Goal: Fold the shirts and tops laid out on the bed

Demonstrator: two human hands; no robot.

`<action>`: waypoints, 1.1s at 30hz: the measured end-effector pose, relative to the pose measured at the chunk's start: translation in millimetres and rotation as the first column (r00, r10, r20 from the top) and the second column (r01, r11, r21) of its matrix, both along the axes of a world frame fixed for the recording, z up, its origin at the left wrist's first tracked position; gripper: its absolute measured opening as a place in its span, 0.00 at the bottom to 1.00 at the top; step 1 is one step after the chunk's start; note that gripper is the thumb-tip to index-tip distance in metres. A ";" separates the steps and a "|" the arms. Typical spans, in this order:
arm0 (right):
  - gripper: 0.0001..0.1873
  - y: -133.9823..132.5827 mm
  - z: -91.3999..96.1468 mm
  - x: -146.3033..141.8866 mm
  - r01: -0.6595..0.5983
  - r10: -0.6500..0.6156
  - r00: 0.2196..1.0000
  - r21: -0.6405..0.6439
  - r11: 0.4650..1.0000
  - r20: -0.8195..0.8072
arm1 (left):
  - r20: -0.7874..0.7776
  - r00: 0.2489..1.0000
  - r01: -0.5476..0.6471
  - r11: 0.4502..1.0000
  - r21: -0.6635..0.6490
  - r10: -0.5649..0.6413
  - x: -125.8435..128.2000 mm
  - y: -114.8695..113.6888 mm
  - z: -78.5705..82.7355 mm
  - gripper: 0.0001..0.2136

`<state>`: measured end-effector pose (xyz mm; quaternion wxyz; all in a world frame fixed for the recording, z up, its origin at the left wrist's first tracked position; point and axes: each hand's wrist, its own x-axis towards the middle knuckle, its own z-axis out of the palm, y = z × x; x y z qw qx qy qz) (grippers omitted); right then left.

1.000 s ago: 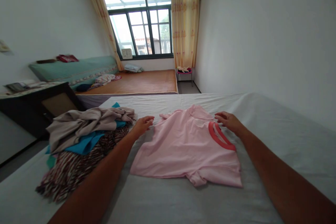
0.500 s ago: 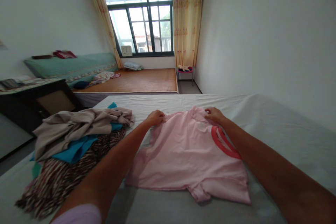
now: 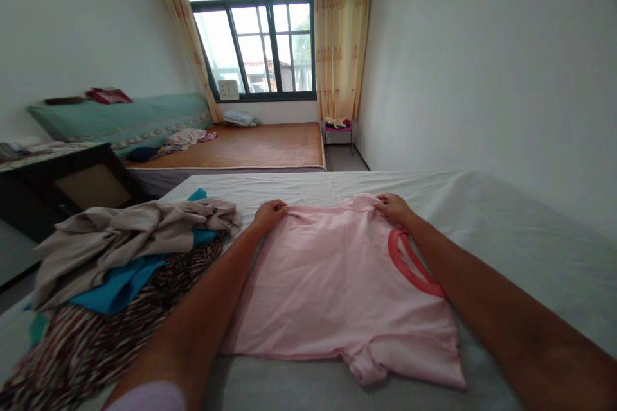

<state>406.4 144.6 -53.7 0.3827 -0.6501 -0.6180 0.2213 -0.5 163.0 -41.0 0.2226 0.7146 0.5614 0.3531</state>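
Note:
A pink T-shirt (image 3: pixel 318 276) with a coral neckband (image 3: pixel 409 263) lies spread sideways on the white bed sheet (image 3: pixel 270 385), its neck toward the right. My left hand (image 3: pixel 270 213) pinches the far corner of its hem. My right hand (image 3: pixel 393 207) grips the far sleeve near the shoulder, where the cloth is bunched. The near sleeve is partly folded and creased. Between my two hands the far side edge runs nearly straight.
Left of my left arm lies a pile of clothes: a beige garment (image 3: pixel 125 231), a blue one (image 3: pixel 118 286) and a brown striped one (image 3: pixel 130 327). Beyond are a dark cabinet (image 3: pixel 91 180), a second bed with a brown mat (image 3: pixel 270 144), and a small stool (image 3: pixel 338 125).
My left hand has moved left with the hem corner, drawing the shirt's far edge straighter and smoothing its body. My right hand stays on the sleeve. The view has shifted slightly.

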 end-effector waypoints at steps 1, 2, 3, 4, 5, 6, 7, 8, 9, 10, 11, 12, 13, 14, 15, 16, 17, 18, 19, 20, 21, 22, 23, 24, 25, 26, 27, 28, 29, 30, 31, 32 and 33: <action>0.13 1.6 3.8 -1.4 -0.025 0.025 0.999 0.005 1.000 -0.027 | 0.013 1.000 0.010 1.000 0.001 -0.010 -0.3 1.0 3.3 0.10; 0.13 2.4 9.2 -2.7 -0.042 0.043 0.998 0.016 0.999 -0.051 | 0.025 1.000 0.016 1.000 0.006 -0.016 -0.5 1.6 8.1 0.10; 0.14 1.9 15.8 -3.7 -0.055 0.058 0.995 0.042 0.998 -0.085 | 0.042 0.999 0.019 1.000 0.020 -0.020 -0.7 1.3 14.1 0.11; 0.15 -0.6 23.1 -4.1 -0.069 0.079 0.988 0.082 0.994 -0.136 | 0.069 0.997 0.020 0.999 0.044 -0.023 -1.1 -0.2 21.1 0.11; 0.17 -5.2 30.7 -3.5 -0.084 0.111 0.973 0.134 0.987 -0.203 | 0.104 0.994 0.028 0.997 0.070 -0.035 -2.0 -3.2 28.6 0.12; 0.18 -12.2 38.0 -1.5 -0.104 0.154 0.949 0.188 0.977 -0.277 | 0.140 0.988 0.045 0.995 0.094 -0.058 -3.7 -7.9 36.3 0.13; 0.19 -21.4 44.6 1.9 -0.132 0.208 0.916 0.233 0.963 -0.342 | 0.170 0.981 0.078 0.991 0.107 -0.096 -6.5 -14.3 43.8 0.14; 0.18 -32.6 50.1 6.8 -0.176 0.269 0.882 0.259 0.950 -0.388 | 0.183 0.972 0.127 0.986 0.106 -0.145 -10.6 -22.1 50.7 0.14; 0.15 -45.1 54.3 12.8 -0.240 0.329 0.852 0.255 0.937 -0.408 | 0.169 0.964 0.192 0.978 0.083 -0.203 -15.9 -31.1 56.6 0.14; 0.11 -58.1 57.2 19.5 -0.318 0.383 0.830 0.221 0.922 -0.405 | 0.127 0.955 0.264 0.964 0.041 -0.267 -22.2 -40.7 61.2 0.14; 0.08 -70.7 58.6 26.3 -0.393 0.429 0.811 0.173 0.903 -0.397 | 0.069 0.940 0.336 0.942 -0.015 -0.335 -28.9 -50.3 64.2 0.13; 0.07 -82.1 58.7 32.5 -0.451 0.462 0.794 0.128 0.884 -0.395 | 0.010 0.918 0.396 0.915 -0.073 -0.397 -35.5 -59.3 65.5 0.12; 0.08 -91.6 57.6 37.5 -0.480 0.475 0.783 0.097 0.872 -0.401 | -0.036 0.896 0.436 0.892 -0.121 -0.443 -41.4 -67.3 64.9 0.11; 0.08 -98.8 55.5 41.0 -0.475 0.464 0.783 0.084 0.876 -0.413 | -0.057 0.883 0.454 0.879 -0.147 -0.466 -46.0 -73.7 62.6 0.10; 0.08 -103.6 52.7 42.6 -0.439 0.430 0.794 0.084 0.895 -0.429 | -0.046 0.884 0.454 0.878 -0.151 -0.465 -49.0 -78.6 58.5 0.11; 0.08 -106.0 49.4 42.4 -0.376 0.375 0.815 0.089 0.922 -0.441 | -0.009 0.899 0.432 0.891 -0.138 -0.438 -50.3 -81.7 53.1 0.12; 0.06 -106.5 45.7 40.8 -0.302 0.311 0.842 0.091 0.949 -0.442 | 0.042 0.922 0.388 0.914 -0.117 -0.385 -50.0 -83.3 46.6 0.13; 0.04 -105.7 42.0 38.0 -0.225 0.243 0.871 0.092 0.970 -0.426 | 0.092 0.944 0.326 0.941 -0.094 -0.317 -48.4 -83.6 39.5 0.14; 0.03 -104.3 38.4 34.7 -0.153 0.179 0.902 0.096 0.983 -0.393 | 0.131 0.960 0.259 0.963 -0.074 -0.248 -45.9 -82.9 32.2 0.15; 0.04 -102.8 35.1 31.3 -0.096 0.127 0.932 0.108 0.990 -0.338 | 0.152 0.971 0.193 0.980 -0.054 -0.183 -43.0 -81.6 25.0 0.15; 0.06 -101.7 32.1 28.3 -0.063 0.095 0.961 0.128 0.990 -0.259 | 0.159 0.979 0.134 0.991 -0.030 -0.128 -40.3 -79.8 18.3 0.16; 0.07 -101.2 29.5 26.2 -0.058 0.082 0.984 0.152 0.987 -0.158 | 0.156 0.984 0.089 0.996 -0.004 -0.088 -38.1 -77.8 12.3 0.17; 0.08 -101.4 27.2 25.0 -0.069 0.077 0.996 0.167 0.984 -0.043 | 0.145 0.987 0.063 0.998 0.020 -0.065 -36.6 -75.5 7.0 0.18; 0.09 -102.2 25.4 24.8 -0.076 0.064 0.995 0.163 0.984 0.079 | 0.127 0.991 0.047 0.998 0.041 -0.052 -36.0 -72.9 2.5 0.18; 0.09 -103.4 23.7 25.3 -0.065 0.037 0.980 0.140 0.988 0.196 | 0.101 0.994 0.036 0.998 0.055 -0.042 -36.1 -70.2 -1.3 0.18; 0.11 -104.6 22.0 26.2 -0.028 -0.004 0.956 0.105 0.994 0.293 | 0.074 0.997 0.030 0.998 0.064 -0.035 -36.6 -67.3 -4.3 0.18; 0.13 -105.8 20.2 27.1 0.026 -0.047 0.932 0.063 0.998 0.359 | 0.047 0.998 0.030 0.997 0.067 -0.033 -37.3 -64.3 -6.8 0.19; 0.16 -106.6 18.1 27.7 0.083 -0.086 0.915 0.027 0.996 0.394 | 0.025 0.999 0.040 0.997 0.065 -0.042 -37.9 -61.5 -8.6 0.20; 0.19 -107.0 15.6 27.6 0.120 -0.110 0.909 0.000 0.993 0.402 | 0.008 0.998 0.065 0.996 0.061 -0.065 -38.1 -59.1 -9.8 0.20; 0.21 -106.9 13.0 26.9 0.129 -0.114 0.912 -0.013 0.992 0.394 | -0.004 0.995 0.103 0.993 0.054 -0.103 -37.9 -57.3 -10.5 0.21; 0.22 -106.4 10.2 25.6 0.111 -0.098 0.919 -0.012 0.994 0.382 | -0.014 0.989 0.151 0.988 0.045 -0.150 -37.4 -56.2 -10.6 0.21; 0.22 -105.4 7.7 24.0 0.078 -0.073 0.924 0.000 0.997 0.376 | -0.021 0.980 0.197 0.980 0.033 -0.196 -36.6 -55.8 -10.4 0.22; 0.21 -104.1 5.7 22.3 0.037 -0.041 0.926 0.018 0.999 0.376 | -0.026 0.973 0.232 0.973 0.017 -0.231 -35.8 -56.1 -9.9 0.22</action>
